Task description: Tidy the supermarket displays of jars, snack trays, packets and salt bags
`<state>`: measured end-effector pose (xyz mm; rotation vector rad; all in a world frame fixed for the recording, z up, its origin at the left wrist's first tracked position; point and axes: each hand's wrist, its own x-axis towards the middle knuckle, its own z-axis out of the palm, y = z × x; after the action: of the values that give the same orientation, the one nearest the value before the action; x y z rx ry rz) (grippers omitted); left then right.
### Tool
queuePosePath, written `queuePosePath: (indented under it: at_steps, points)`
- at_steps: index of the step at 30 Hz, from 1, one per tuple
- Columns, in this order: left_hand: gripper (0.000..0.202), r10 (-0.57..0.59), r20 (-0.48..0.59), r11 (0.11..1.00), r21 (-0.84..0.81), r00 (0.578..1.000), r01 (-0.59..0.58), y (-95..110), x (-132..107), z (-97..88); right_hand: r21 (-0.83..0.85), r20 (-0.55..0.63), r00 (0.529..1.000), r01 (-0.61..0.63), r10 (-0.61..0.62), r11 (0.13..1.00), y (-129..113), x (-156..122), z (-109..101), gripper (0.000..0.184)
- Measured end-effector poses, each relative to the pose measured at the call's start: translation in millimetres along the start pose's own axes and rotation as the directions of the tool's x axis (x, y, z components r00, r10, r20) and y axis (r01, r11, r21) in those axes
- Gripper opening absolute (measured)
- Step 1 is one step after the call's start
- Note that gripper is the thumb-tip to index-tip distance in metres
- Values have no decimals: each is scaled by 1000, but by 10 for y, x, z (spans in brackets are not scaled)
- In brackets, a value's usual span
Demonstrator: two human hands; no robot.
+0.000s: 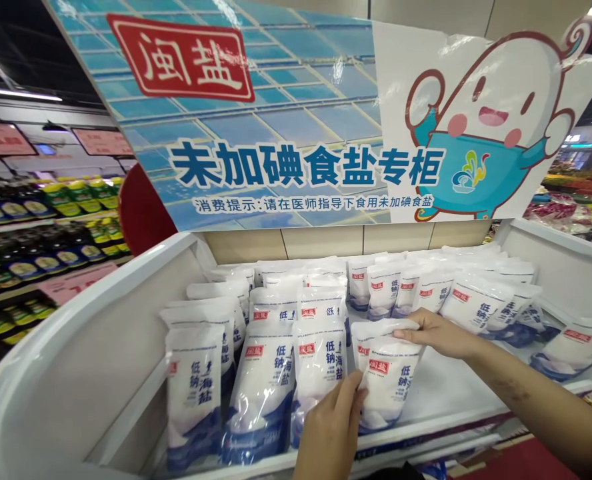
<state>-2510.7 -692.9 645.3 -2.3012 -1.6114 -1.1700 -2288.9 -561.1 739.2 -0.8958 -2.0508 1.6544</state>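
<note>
A white and blue salt bag [389,383] stands at the front of a white display bin [76,347]. My left hand [332,427] grips its lower left edge from the front, thumb against the bag. My right hand [433,332] reaches in from the right and pinches the bag's top edge. To its left stand more salt bags [263,387] upright in rows, printed with red labels and blue characters.
Several further bags [476,297] fill the back and right of the bin. A large blue sign [276,120] with a white cartoon figure hangs above. Shelves of bottles [36,233] run along the left. Packed goods [576,207] lie at far right.
</note>
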Motion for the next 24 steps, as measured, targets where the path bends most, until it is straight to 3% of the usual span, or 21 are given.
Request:
queuePosePath:
  at_steps: [4,8,11,15,20,22,24]
  points:
    - [19,-22,-107,998,-66,994,15,21,-88,61,-8,188,982,-4,6,1000,-92,-73,-95,52]
    - [17,-118,-265,985,-155,957,79,74,-151,210,-6,145,988,-46,46,999,-32,-143,-172,60]
    - [15,-165,-224,976,-179,961,126,119,-148,258,42,134,991,-33,27,999,27,-180,-176,73]
    - [12,-170,-171,970,-203,970,134,176,-107,213,26,177,982,53,-57,998,14,-224,-138,69]
    - [13,-143,-249,988,-99,958,122,236,11,137,-212,-96,990,84,-106,974,-245,-173,-170,62]
    - [13,-154,-240,987,-73,959,141,246,59,138,-362,-233,947,126,-220,924,-444,-39,-243,50]
    - [16,-155,-181,987,-78,971,143,243,86,159,-578,-354,846,137,-398,805,-647,193,-345,37]
